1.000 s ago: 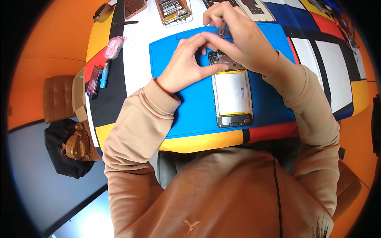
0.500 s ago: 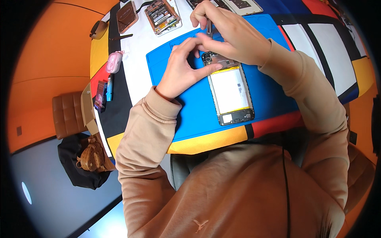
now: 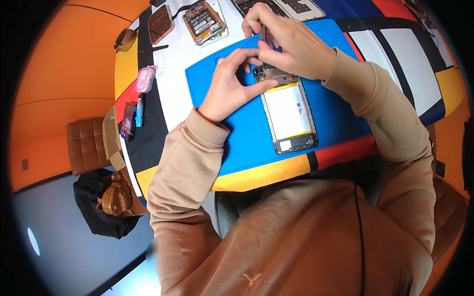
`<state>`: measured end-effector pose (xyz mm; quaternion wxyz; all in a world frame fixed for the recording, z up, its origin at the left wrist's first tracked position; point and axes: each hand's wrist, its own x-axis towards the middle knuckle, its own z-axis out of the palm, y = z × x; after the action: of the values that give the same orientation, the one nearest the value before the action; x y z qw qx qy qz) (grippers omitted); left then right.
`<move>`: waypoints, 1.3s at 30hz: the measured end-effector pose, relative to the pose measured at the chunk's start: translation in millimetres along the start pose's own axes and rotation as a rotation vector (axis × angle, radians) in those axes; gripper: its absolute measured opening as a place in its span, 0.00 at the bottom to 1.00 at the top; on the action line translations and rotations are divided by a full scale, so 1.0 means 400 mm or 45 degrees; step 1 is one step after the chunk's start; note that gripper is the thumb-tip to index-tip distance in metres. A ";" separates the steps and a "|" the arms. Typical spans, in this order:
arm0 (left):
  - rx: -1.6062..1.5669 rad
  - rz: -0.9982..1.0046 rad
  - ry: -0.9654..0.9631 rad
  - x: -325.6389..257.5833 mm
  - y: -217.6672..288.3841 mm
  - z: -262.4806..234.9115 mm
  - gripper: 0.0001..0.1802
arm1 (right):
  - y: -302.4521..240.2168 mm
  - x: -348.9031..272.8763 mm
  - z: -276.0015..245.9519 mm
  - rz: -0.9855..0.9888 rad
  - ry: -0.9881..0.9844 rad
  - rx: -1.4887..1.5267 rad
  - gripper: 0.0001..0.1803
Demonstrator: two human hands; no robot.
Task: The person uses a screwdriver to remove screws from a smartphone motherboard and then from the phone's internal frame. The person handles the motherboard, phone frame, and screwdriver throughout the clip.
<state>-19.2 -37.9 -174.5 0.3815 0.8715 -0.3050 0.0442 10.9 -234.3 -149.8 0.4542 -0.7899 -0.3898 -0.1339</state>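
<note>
An opened smartphone (image 3: 289, 111) lies on a blue work mat (image 3: 242, 133), its white battery and dark inner parts bared. My left hand (image 3: 229, 86) holds the phone's upper end, the thumb lying across the metal cover below the camera and the fingers curled round past the top edge. Above that end, my right hand (image 3: 296, 47) is closed round a slim grey screwdriver (image 3: 263, 34), held roughly upright. The screwdriver's tip is hidden behind my fingers. My two hands nearly touch at the fingertips.
Beyond the mat lie another opened phone (image 3: 205, 23), a brown phone (image 3: 161, 24) and a pale phone casing (image 3: 302, 8). Dark tweezers (image 3: 153, 49), a pink case (image 3: 145, 79), a blue tube (image 3: 139, 111) and a small dark box (image 3: 128, 120) are at the left.
My right-hand fingers have shifted slightly on the screwdriver, and my left fingertips have moved a little. The phone stays in place on the mat; the whole view has shifted slightly.
</note>
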 end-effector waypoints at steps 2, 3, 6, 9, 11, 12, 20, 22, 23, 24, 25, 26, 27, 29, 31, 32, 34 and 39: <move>-0.023 0.053 0.036 0.006 -0.003 0.005 0.27 | 0.001 0.001 -0.001 -0.062 0.061 0.003 0.15; -0.031 0.084 0.055 0.007 -0.004 0.006 0.27 | 0.001 0.003 -0.001 -0.039 0.040 -0.016 0.15; 0.000 0.026 0.011 0.000 -0.004 0.001 0.28 | 0.000 0.004 -0.004 0.030 -0.022 -0.062 0.15; 0.017 0.016 0.007 -0.001 -0.004 0.002 0.28 | -0.004 0.003 -0.008 0.071 -0.061 -0.101 0.16; -0.002 0.051 0.022 0.004 -0.004 0.004 0.28 | -0.007 0.005 -0.010 0.068 -0.044 -0.150 0.17; -0.006 0.073 0.028 0.006 -0.003 0.005 0.28 | -0.008 0.006 -0.011 0.069 -0.053 -0.128 0.17; -0.014 0.030 0.022 0.003 0.001 0.002 0.27 | -0.007 -0.001 -0.009 0.132 -0.043 0.236 0.16; -0.007 0.024 0.029 0.004 0.002 0.003 0.25 | -0.002 -0.001 -0.002 0.169 0.035 0.326 0.16; 0.003 0.003 0.031 0.003 0.003 0.003 0.23 | 0.001 0.001 0.002 0.187 0.074 0.371 0.17; 0.015 -0.020 0.036 0.002 0.004 0.003 0.22 | 0.004 0.002 0.004 0.114 0.110 0.334 0.17; -0.037 -0.054 0.063 0.000 0.006 0.004 0.19 | 0.007 0.005 0.005 0.040 0.147 0.296 0.17; -0.087 -0.089 0.093 -0.002 0.009 0.004 0.16 | 0.008 0.007 0.006 -0.034 0.183 0.258 0.17; -0.139 -0.105 0.128 -0.003 0.010 0.005 0.13 | 0.008 0.004 0.004 0.025 0.183 0.252 0.17; -0.134 -0.184 0.111 -0.004 0.011 -0.001 0.10 | 0.008 0.001 0.001 0.144 0.185 0.241 0.17; -0.140 -0.189 0.110 -0.004 0.012 -0.003 0.08 | 0.008 0.000 -0.001 0.223 0.245 0.439 0.16; -0.137 -0.182 0.123 -0.005 0.012 -0.004 0.08 | 0.009 0.000 -0.001 0.263 0.274 0.538 0.16; -0.124 -0.151 0.154 -0.005 0.012 -0.003 0.08 | 0.013 0.002 0.001 0.310 0.294 0.642 0.16; -0.149 -0.131 0.176 -0.004 0.015 0.000 0.08 | 0.024 0.011 0.014 0.263 0.296 0.828 0.16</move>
<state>-23.8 -40.2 -171.3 0.4536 0.8571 -0.2349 0.0669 20.0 -230.2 -156.4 0.7342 -0.6187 -0.2759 -0.0452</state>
